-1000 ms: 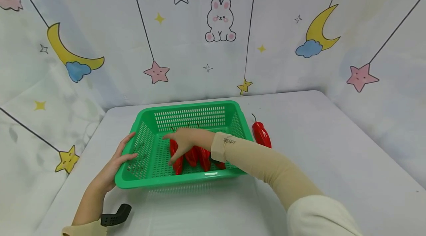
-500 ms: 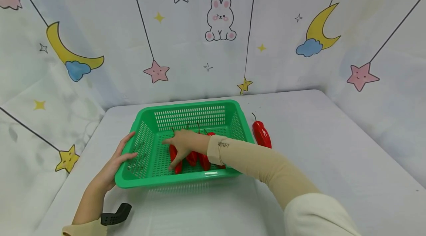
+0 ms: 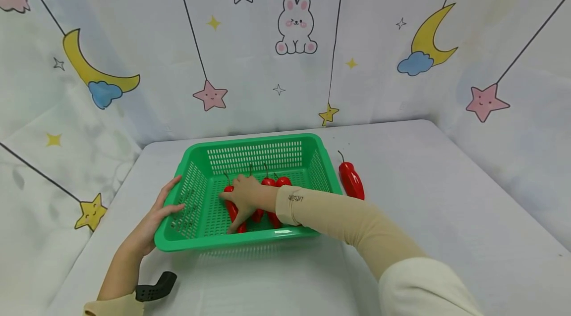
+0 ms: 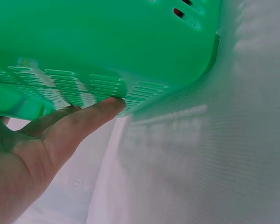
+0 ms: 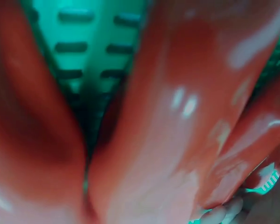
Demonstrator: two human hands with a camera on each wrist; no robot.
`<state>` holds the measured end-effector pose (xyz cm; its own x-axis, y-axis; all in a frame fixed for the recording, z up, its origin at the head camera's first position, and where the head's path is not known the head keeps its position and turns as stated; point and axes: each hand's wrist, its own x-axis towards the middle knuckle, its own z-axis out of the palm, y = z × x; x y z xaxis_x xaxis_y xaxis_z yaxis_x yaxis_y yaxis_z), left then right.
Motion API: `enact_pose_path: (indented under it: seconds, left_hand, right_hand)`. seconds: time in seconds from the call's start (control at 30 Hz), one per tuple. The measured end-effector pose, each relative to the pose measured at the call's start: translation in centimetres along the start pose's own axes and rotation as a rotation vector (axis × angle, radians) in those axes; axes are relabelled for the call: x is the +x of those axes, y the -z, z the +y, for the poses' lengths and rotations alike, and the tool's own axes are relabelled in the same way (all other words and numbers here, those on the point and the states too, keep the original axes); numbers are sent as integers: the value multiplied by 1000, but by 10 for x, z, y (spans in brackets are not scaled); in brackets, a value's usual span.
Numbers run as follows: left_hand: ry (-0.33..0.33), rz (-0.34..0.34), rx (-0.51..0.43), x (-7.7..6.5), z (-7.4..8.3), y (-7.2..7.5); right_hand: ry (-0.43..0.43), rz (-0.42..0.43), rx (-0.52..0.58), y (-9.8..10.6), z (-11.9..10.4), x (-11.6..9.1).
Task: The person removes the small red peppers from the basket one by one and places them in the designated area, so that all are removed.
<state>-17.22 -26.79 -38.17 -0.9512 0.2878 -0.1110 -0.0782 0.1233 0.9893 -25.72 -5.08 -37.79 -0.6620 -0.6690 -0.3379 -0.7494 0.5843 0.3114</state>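
Observation:
A green plastic basket (image 3: 200, 242) with slotted walls holds several glossy red chili peppers, lying side by side. My left hand (image 3: 153, 222) rests against its left side; in the left wrist view the fingers (image 4: 91, 119) lie straight along the outer wall. My right hand (image 3: 247, 198) reaches down inside over the peppers, thumb and index finger spread apart across the leftmost red chili pepper (image 3: 231, 209). The other fingers are partly hidden. In the right wrist view, red chili peppers (image 5: 154, 140) fill the picture up close, with fingertips (image 5: 214, 217) at the lower right.
One more red chili pepper (image 3: 351, 181) lies on the white tabletop (image 3: 424, 197), just right of the basket. A patterned cloth (image 3: 250, 58) hangs behind the table. A black strap piece (image 3: 157, 287) sits at the left wrist.
The leftmost red chili pepper has tilted, its stem end shifting slightly left. My right hand has shifted slightly over the peppers, uncovering more of those beside it. The left hand stays in place.

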Motion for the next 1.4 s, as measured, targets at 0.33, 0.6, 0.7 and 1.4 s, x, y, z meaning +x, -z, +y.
enact_pose_path:
  seconds: [0.33, 0.6, 0.7, 1.4]
  left_hand:
    - [-1, -8, -7, -1, 0, -1]
    - [-4, -8, -2, -1, 0, -1]
    - [-4, -10, -6, -1, 0, -1]
    - [-2, -4, 5, 2, -1, 1]
  right_hand:
    - [35, -10, 110, 2, -3, 4]
    - [34, -52, 358, 5, 0, 1]
    - [31, -66, 446, 6, 1, -2]
    - [105, 42, 668, 20, 11, -10]
